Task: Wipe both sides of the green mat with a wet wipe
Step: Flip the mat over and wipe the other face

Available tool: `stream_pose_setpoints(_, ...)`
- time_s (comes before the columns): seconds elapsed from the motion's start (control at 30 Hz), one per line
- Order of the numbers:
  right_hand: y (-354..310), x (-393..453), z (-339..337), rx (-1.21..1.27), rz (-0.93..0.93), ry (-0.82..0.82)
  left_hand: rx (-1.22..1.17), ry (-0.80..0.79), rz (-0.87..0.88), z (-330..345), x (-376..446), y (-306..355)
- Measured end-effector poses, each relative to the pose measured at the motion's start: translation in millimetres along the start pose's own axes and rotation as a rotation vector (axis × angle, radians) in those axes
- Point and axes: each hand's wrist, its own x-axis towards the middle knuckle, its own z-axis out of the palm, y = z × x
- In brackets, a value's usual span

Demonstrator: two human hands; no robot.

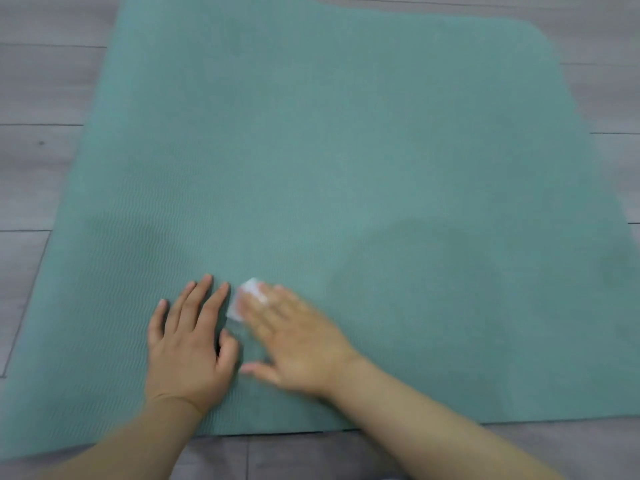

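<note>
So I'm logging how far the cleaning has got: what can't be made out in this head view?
- Wet wipe: mostly hidden under the right hand, which is motion-blurred; its size and state are unclear.
- Green mat: far left corner cut off by the top edge; underside hidden against the floor.
- Which areas are already wiped: not discernible.
- Left hand lies flat on the mat.

Grey wood-plank floor [41,98]
</note>
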Motion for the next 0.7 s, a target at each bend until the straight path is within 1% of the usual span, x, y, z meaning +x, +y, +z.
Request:
stream_pose_setpoints(0.03,27,-11,-6,-0.008,0.106,0.072,-0.006,0.004,-0.003,0,0,0)
stream_pose_setpoints(0.07,61,-28,-12,-0.035,0.288,0.123,-0.012,0.008,-0.005,-1,-1,1)
stream_pose_setpoints(0.1,99,-51,-19,-0.088,0.502,0.179,-0.015,0.013,-0.006,-1,-1,2)
stream_pose_setpoints(0.17,169,-110,-40,-0.142,0.947,0.199,-0.011,0.007,-0.003,-1,0,2)
stream_pose_setpoints(0.2,186,-133,-51,-0.122,1.124,0.21,-0.01,0.002,-0.001,-1,-1,1)
stream_pose_setpoints(0.23,190,-143,-55,-0.105,1.262,0.237,-0.01,0.002,0.0,0,0,1)
stream_pose_setpoints(0.27,182,-137,-52,-0.07,1.325,0.264,-0.009,0.002,-0.001,-1,0,1)
stream_pose_setpoints(0.3,164,-122,-46,-0.037,1.296,0.282,-0.006,0.0,-0.002,-1,-1,1)
stream_pose_setpoints(0.33,138,-100,-37,-0.013,1.174,0.284,-0.003,-0.003,-0.002,-1,-1,1)
stream_pose_setpoints(0.37,103,-76,-26,0.004,0.953,0.279,-0.004,-0.002,-0.003,-1,-1,1)
stream_pose_setpoints(0.4,64,-53,-12,0.03,0.672,0.226,-0.007,0.002,-0.004,-1,0,1)
stream_pose_setpoints(0.47,-4,-29,6,0.02,0.112,0.003,-0.001,0.009,-0.001,0,0,0)
stream_pose_setpoints(0.5,-15,-27,6,-0.015,-0.055,-0.081,-0.001,0.012,-0.002,0,-1,1)
stream_pose_setpoints(0.53,-3,-29,4,-0.021,-0.109,-0.074,-0.003,0.014,-0.004,0,-1,1)
stream_pose_setpoints(0.57,21,-34,-5,0.01,-0.04,0.001,-0.004,0.014,-0.005,0,-1,1)
stream_pose_setpoints(0.6,51,-45,-13,0.027,0.127,0.082,-0.002,0.01,-0.005,0,-1,1)
stream_pose_setpoints(0.63,86,-64,-23,0.024,0.36,0.158,-0.002,0.007,-0.005,0,-1,1)
stream_pose_setpoints(0.67,123,-91,-34,-0.037,0.622,0.232,-0.004,0.006,-0.007,0,-1,1)
stream_pose_setpoints(0.7,156,-124,-48,-0.08,0.903,0.267,-0.003,0.006,-0.007,0,0,1)
